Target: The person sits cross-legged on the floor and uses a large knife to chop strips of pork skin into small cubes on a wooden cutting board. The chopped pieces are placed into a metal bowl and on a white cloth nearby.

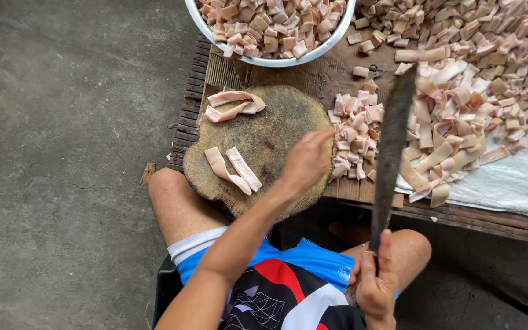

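Pork-skin strips (233,168) lie on the round wooden chopping block (264,137), two near its lower left and two more (233,105) curled at its upper left edge. Beyond the block, a white bowl (276,60) holds cut pieces, and a heap of small cut squares (355,137) sits just right of the block on the slatted wooden platform (459,214). Farther right, longer uncut strips (447,134) and more pieces spread over a white sheet (514,177).

The left hand (307,160) reaches across the block from below, forearm stretched, fingers bent loosely and pointing toward the heap of squares; it grips nothing that shows. The right hand (374,284) is closed around the handle of a long dark cleaver (391,143), whose blade rises upright between the heap and the uncut strips.

The strips on the block lie to the left of the left hand, apart from it.
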